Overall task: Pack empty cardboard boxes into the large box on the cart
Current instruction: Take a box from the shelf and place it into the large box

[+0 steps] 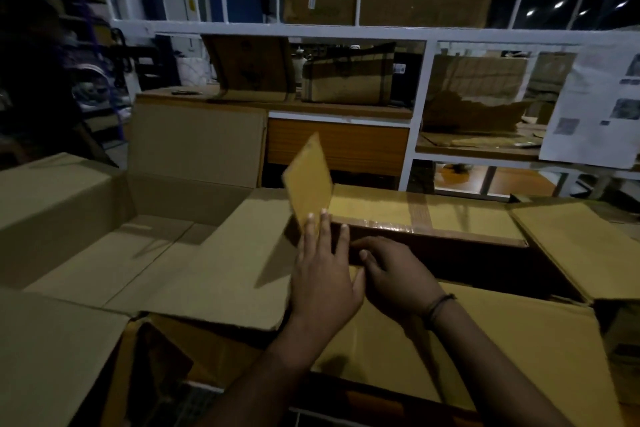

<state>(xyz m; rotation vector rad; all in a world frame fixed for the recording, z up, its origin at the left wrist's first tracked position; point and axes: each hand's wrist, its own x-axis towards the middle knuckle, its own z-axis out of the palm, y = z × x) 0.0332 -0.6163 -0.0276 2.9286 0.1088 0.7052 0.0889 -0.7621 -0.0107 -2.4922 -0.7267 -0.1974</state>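
A big open cardboard box [62,211] fills the left half of the view, with flat-topped closed boxes [114,263] lying in its bottom. To its right stands a smaller open box [519,329], its taped far flap [422,215] folded outward and its inside dark. One short flap [308,184] sticks up, tilted. My left hand [325,274] lies flat against the base of that flap, fingers spread. My right hand [394,274] rests beside it with its fingers curled over the box's dark opening edge.
A white metal rack [419,107] stands behind, its shelves holding several worn cardboard boxes [349,80] and torn cardboard sheets [478,111]. A printed paper sheet [602,104] hangs at the right. A wooden panel [336,146] sits just behind the boxes.
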